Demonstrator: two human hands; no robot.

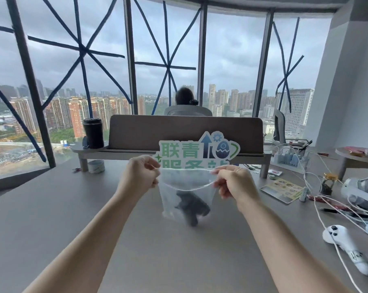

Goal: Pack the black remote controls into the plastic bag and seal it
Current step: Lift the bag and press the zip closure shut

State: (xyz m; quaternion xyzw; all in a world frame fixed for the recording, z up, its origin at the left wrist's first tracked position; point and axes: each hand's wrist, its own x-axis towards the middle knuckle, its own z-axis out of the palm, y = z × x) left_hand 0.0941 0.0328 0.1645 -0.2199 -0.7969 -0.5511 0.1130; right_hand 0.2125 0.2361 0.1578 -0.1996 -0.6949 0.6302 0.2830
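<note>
A clear plastic bag (186,194) hangs above the grey desk (73,218) in the middle of the view, its mouth held wide apart. My left hand (141,172) pinches the left end of the rim and my right hand (234,182) pinches the right end. Dark remote controls (192,208) show blurred through the plastic at the bottom of the bag; how many I cannot tell. The bag's zip strip curves apart between my hands.
A green and white sign (197,150) stands behind the bag before a brown divider (185,132). A black tumbler (93,133) and tape roll (96,166) sit left. Cables, a white controller (341,235), a jar (327,183) and a headset (362,190) crowd the right. A person sits beyond.
</note>
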